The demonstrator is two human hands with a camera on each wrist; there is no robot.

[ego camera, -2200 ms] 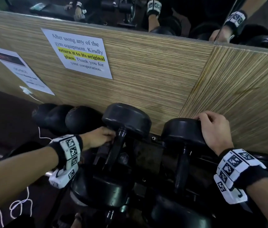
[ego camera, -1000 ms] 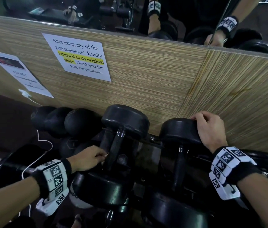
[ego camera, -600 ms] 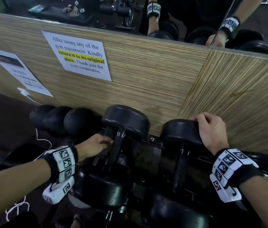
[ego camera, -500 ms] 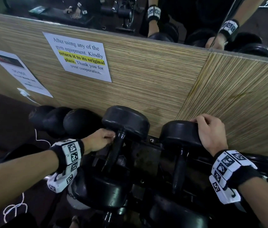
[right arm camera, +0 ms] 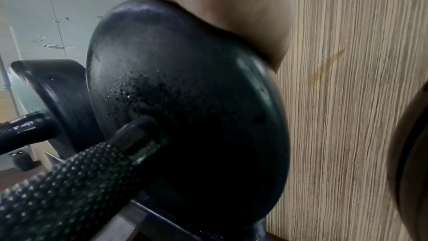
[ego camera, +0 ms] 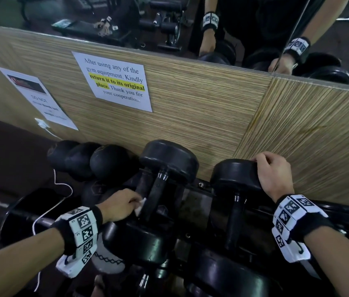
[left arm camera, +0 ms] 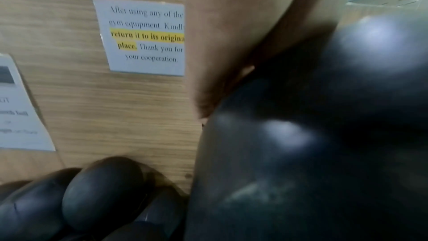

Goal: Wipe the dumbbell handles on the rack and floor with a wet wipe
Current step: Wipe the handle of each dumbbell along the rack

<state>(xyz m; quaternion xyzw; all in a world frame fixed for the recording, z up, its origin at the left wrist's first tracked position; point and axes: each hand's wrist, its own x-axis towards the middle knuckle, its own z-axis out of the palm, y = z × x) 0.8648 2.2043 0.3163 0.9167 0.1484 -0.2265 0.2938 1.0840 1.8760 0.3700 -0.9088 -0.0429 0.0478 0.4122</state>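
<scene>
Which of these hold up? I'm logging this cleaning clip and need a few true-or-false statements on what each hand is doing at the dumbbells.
1. The left hand holds a white wet wipe against the handle of the left dumbbell on the rack. True.
2. The right hand is wiping the handle of the right dumbbell. False: it grips the top of that dumbbell's far head, and its handle is untouched.
3. A printed notice with a yellow highlighted line is stuck on the wooden wall panel. True.
4. The right hand holds a second wipe. False: no wipe shows in it.
5. Both dumbbells lie on the floor. False: they rest on the rack.
</scene>
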